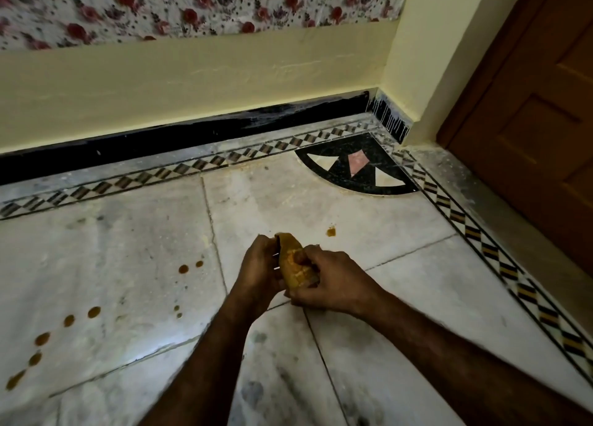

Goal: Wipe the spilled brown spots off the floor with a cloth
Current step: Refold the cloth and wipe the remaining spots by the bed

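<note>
**Cloth wadded in both hands, brown spots on every side**

The left hand (260, 262) and right hand (332, 279) each had fingers curled round the yellow cloth (293, 266), bunched between them just over the marble floor (128, 249) and on no spot that I could see. One brown spot (331, 232) sat just beyond, far right. A pair (183, 268) lay left, and a trail (42, 339) ran toward the near left edge. The dangers, I reckoned, were these: a tight, maybe damp wad could smear rather than lift, the tiny droplets (176, 308) by the left forearm could get missed, and a forearm might drag through that trail.
</note>
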The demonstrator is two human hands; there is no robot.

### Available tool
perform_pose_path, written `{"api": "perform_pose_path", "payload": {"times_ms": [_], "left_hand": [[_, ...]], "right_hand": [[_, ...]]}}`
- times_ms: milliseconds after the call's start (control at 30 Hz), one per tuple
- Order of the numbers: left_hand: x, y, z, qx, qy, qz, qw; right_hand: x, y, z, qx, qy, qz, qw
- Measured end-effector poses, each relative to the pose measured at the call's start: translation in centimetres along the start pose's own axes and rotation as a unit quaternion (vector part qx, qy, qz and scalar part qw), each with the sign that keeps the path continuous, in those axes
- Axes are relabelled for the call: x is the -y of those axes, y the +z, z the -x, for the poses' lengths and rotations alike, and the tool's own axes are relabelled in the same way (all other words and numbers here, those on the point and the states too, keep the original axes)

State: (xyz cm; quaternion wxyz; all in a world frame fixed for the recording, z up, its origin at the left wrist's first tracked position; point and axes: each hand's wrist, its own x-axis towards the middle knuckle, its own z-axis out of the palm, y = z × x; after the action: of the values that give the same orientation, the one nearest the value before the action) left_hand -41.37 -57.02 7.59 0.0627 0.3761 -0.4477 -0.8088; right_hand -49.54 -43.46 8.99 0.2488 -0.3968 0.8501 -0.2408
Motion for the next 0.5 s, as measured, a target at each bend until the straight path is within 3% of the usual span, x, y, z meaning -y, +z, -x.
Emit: {"api": "perform_pose_path", "payload": {"times_ms": [100, 200, 267, 367, 500], "left_hand": [[-0.3, 0.1, 0.2, 0.01, -0.01, 0.037, 0.999], [-0.6, 0.0, 0.2, 0.019, -0.003, 0.045, 0.999], [-0.6, -0.2, 0.2, 0.039, 0.012, 0.031, 0.999], [-0.6, -0.1, 0.3, 0.081, 0.037, -0.016, 0.996], [-0.7, 0.3, 0.4, 0.093, 0.061, -0.058, 0.992]], "right_hand": [[0.1, 0.0, -0.3, -0.02, -0.022, 0.017, 0.999], [0.2, -0.4, -0.3, 0.009, -0.038, 0.028, 0.999], [0.2, -0.4, -0.2, -0.022, -0.053, 0.02, 0.998], [0.2, -1.1, -0.7, -0.073, -0.002, -0.093, 0.993], [-0.9, -2.9, -1.5, -0.072, 0.062, -0.263, 0.96]]}}
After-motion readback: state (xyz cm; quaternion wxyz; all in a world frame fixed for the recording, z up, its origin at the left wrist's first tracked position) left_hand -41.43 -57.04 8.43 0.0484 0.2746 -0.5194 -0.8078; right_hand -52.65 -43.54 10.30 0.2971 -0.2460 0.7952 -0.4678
